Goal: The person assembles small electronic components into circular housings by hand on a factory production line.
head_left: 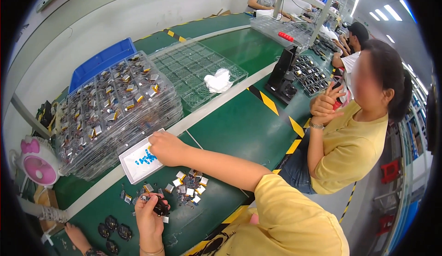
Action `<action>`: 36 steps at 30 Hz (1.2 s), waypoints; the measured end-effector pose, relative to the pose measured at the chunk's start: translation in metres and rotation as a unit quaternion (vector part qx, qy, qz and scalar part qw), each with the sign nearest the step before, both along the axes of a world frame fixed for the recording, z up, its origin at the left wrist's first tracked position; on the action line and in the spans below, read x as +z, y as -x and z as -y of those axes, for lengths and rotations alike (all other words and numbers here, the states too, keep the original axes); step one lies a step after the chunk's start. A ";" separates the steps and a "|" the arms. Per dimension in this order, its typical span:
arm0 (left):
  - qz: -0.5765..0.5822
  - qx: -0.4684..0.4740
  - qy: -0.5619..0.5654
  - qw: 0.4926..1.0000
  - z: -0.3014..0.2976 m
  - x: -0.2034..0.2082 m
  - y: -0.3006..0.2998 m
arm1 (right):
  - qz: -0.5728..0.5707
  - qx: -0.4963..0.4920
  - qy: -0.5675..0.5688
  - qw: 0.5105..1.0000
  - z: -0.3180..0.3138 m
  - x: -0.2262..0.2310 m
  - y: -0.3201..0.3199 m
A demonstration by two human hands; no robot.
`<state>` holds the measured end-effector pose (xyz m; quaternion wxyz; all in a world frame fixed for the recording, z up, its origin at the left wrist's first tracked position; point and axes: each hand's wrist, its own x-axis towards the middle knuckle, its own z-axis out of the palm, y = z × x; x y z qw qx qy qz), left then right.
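Note:
My left hand (148, 219) is closed around a small black housing (160, 207), held just above the green table. My right hand (166, 148) reaches across to a shallow white box (130, 169), its fingers bent together over the box's right side. Whatever those fingers pinch, if anything, is hidden. Small blue pieces (146, 158) lie loose in the box beside the fingertips. Between the box and my left hand spreads a pile of silver battery cells with small circuit boards (189, 188). Several black round housings (124, 231) rest left of my left hand.
Stacked clear trays full of wired cells (115, 95) stand at the left, before a blue bin (102, 63). A pink-and-white fan (40, 161) is beside them. Another person's hand (77, 238) rests at lower left. A black stand (283, 74) and a person in yellow (352, 141) are right.

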<state>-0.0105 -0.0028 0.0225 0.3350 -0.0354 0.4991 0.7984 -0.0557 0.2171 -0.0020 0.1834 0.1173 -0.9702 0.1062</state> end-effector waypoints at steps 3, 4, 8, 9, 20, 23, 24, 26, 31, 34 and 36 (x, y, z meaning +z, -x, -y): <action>-0.017 0.005 0.020 1.000 0.003 0.003 -0.001 | 0.038 0.006 0.015 0.999 0.000 0.007 -0.005; -0.016 0.014 0.016 1.000 0.004 0.003 0.000 | 0.037 0.007 0.016 0.999 0.001 0.012 -0.008; -0.006 0.024 0.014 1.000 0.017 -0.002 0.001 | 0.000 0.027 0.105 0.994 0.022 0.030 -0.034; -0.006 0.016 0.013 1.000 0.017 -0.001 0.000 | -0.015 0.047 0.195 0.980 0.031 0.035 -0.044; 0.037 -0.033 -0.037 0.998 0.002 0.000 0.000 | -0.048 0.088 0.340 0.935 0.062 0.036 -0.101; 0.047 -0.065 -0.037 0.996 0.002 0.009 0.001 | -0.014 0.059 0.366 0.929 0.059 0.038 -0.102; 0.062 -0.102 -0.034 0.992 0.002 0.014 0.000 | 0.006 0.020 0.385 0.923 0.058 0.038 -0.103; 0.052 -0.109 -0.031 0.992 0.003 0.014 0.001 | 0.014 -0.007 0.409 0.912 0.055 0.038 -0.102; -0.019 -0.104 -0.017 0.994 0.003 0.020 -0.003 | 0.099 -0.029 0.594 0.798 0.056 0.043 -0.104; -0.046 -0.101 -0.026 0.993 0.005 0.020 -0.006 | 0.047 0.045 0.466 0.882 0.055 0.041 -0.102; -0.039 -0.109 -0.031 0.993 0.005 0.022 -0.008 | 0.009 0.056 0.439 0.897 0.059 0.039 -0.100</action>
